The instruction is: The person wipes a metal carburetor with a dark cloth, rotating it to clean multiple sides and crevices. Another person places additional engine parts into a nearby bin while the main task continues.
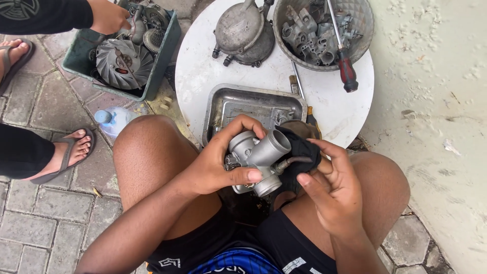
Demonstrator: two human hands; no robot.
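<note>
Nearest the camera, two bare knees and dark shorts are seen from above, with a grey metal carburetor [256, 162] held between them, just over the lap. It is gripped by the left hand [215, 162], whose fingers are curled over the top of it and whose thumb is pressed along its lower side. On the right of the carburetor, a black rag [300, 152] is pinched against it by the right hand [332, 185], the fingers closed loosely on the cloth. A short bent tube is seen sticking out of the carburetor into the rag.

Just beyond the carburetor, a shallow steel tray [238, 104] is laid on a round white table [198, 71], partly hidden by the hands. Farther beyond the tray, a grey metal engine cover [241, 30] is set on the table, and to its right a round basket [355, 25] is filled with small metal parts. A screwdriver with a red and black handle [347, 71] is leaned over the basket's rim.

Left of the carburetor, on the brick paving, a clear plastic bottle with a blue cap [111, 119] is lying. Farther off, a green crate [162, 56] of engine parts is reached into by another person's hand [109, 18], whose sandalled feet are seen at the left edge.
</note>
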